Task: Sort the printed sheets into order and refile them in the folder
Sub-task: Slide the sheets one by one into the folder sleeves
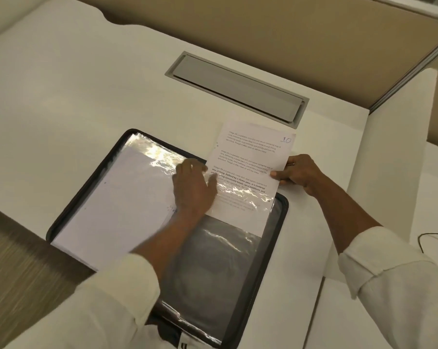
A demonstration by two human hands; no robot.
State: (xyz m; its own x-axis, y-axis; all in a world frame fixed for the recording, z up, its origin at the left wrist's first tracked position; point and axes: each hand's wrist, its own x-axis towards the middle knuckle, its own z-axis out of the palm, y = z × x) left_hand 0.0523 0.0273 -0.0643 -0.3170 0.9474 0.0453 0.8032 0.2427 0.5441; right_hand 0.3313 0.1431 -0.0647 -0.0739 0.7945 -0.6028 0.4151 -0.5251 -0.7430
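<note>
An open black folder point(283, 222) with clear plastic sleeves lies on the white desk. My right hand point(297, 173) pinches the right edge of a printed sheet point(250, 157) marked "10" in its top corner. The sheet's lower part sits inside the top of the right-hand clear sleeve point(212, 268); its upper part sticks out beyond the folder. My left hand point(194, 187) lies on the sleeve's opening at the sheet's left edge, fingers on the plastic. The folder's left side holds sleeves with white sheets point(117, 202) in them.
A grey cable hatch point(238, 88) is set into the desk behind the folder. Tan partition walls point(288, 34) stand at the back and right. A thin dark cable point(427, 238) lies on the side surface at the right. The desk's front edge runs past the folder's lower left.
</note>
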